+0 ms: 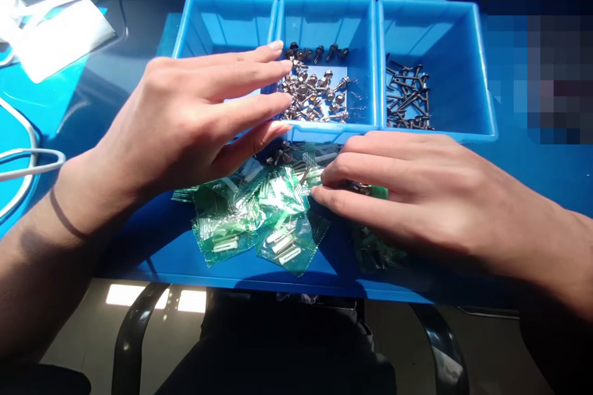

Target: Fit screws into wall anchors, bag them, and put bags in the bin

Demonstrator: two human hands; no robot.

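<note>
My left hand [199, 108] hovers palm down with fingers stretched and apart, its fingertips over the front left corner of the middle blue bin [365, 99]. Shiny hex-head screws [319, 89] lie in that bin, with several dark-headed ones behind them. Beneath both hands, a heap of clear green-edged packets [282, 194] covers the table front; white plastic pieces and screws show inside. My right hand [417, 191] is curled at the right of the heap. Between its thumb and fingers shows a green-edged packet [377, 191] with metal pieces, partly hidden.
The right blue bin [484, 99] contains black screws [407, 95]; the left bin [229, 18] is partly hidden by my hand. White cables [30, 154] and a white sheet [69, 37] lie at the left. The blue table's front edge [222, 281] runs above my lap.
</note>
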